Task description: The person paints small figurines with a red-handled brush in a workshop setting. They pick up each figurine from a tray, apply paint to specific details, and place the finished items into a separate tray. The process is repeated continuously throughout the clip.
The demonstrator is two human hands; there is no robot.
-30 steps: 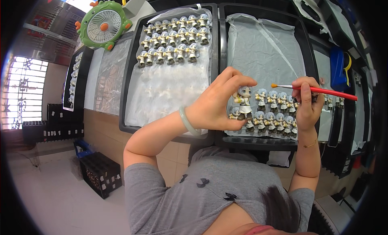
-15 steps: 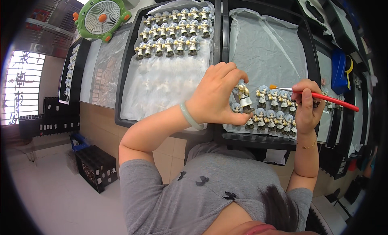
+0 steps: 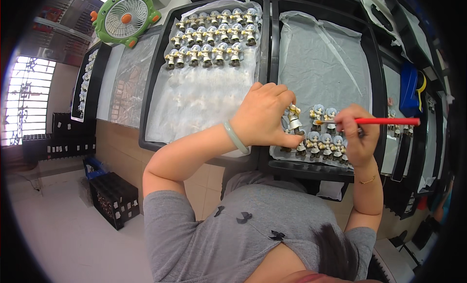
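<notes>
Between the thumb and fingers of my left hand [image 3: 265, 115] is a small figurine [image 3: 294, 118] with a white outfit and dark boots; its head is partly covered by my fingers. My right hand [image 3: 359, 132] grips a red-handled paintbrush [image 3: 384, 121]. The brush's orange bristles lie to the right of the held figurine, in front of a figurine in the upper row; I cannot tell whether they touch it. Under both hands, rows of matching pale-haired figurines [image 3: 326, 146] lie on the white sheet in the right black tray [image 3: 377, 64], some hidden by my right hand.
The left black tray [image 3: 151, 98] carries three rows of figurines [image 3: 206, 54] on its far part. A green fan [image 3: 127, 18] stands at the far left. To the right are a blue tape dispenser [image 3: 409, 88] and more trays. Black crates [image 3: 114, 198] rest on the floor.
My right hand has shifted left, and the brush tip has dropped lower and moved left, nearer the held figurine. The brush handle is now almost level. My left hand still holds the figurine.
</notes>
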